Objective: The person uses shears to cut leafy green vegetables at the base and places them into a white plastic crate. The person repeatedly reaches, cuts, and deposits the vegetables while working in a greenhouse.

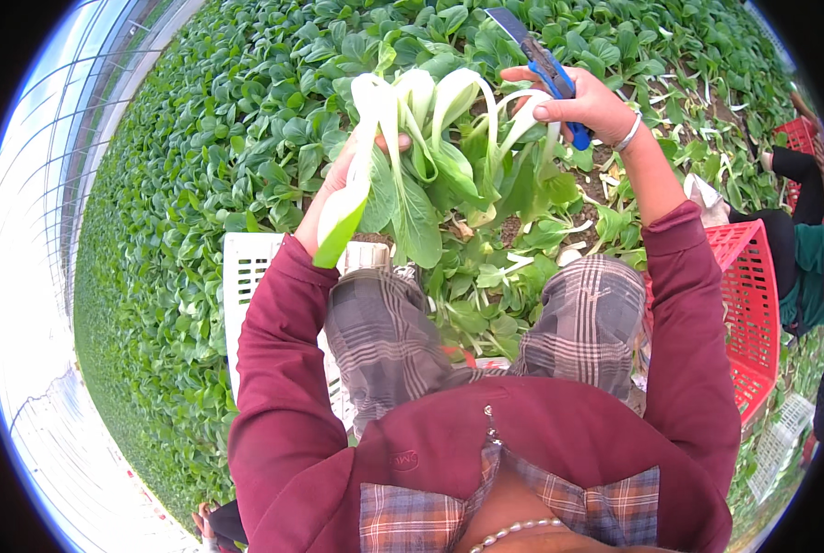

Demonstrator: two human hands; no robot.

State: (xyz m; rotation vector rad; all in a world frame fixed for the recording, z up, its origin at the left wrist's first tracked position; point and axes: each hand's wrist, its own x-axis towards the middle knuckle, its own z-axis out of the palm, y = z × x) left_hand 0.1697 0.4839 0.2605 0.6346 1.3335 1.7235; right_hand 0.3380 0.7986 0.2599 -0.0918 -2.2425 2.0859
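Several heads of leafy greens with pale stalks (451, 104), like bok choy, hang in a row in front of me, their leaves drooping. My left hand (346, 162) is under the heads at the left end, partly hidden by leaves, with fingertips showing between stalks. My right hand (585, 104) grips a knife with a blue handle (557, 79), its blade pointing up and left. The thumb and fingers of that hand also touch the stalks of the rightmost head (522, 128). Cut leaves (481, 276) lie on the soil below, between my knees.
A white plastic crate (249, 266) stands by my left arm, a red plastic crate (751, 297) by my right. Dense growing greens (176, 276) spread ahead and left. At the right edge are another person (802, 276), a red crate (795, 138) and a white crate (782, 442).
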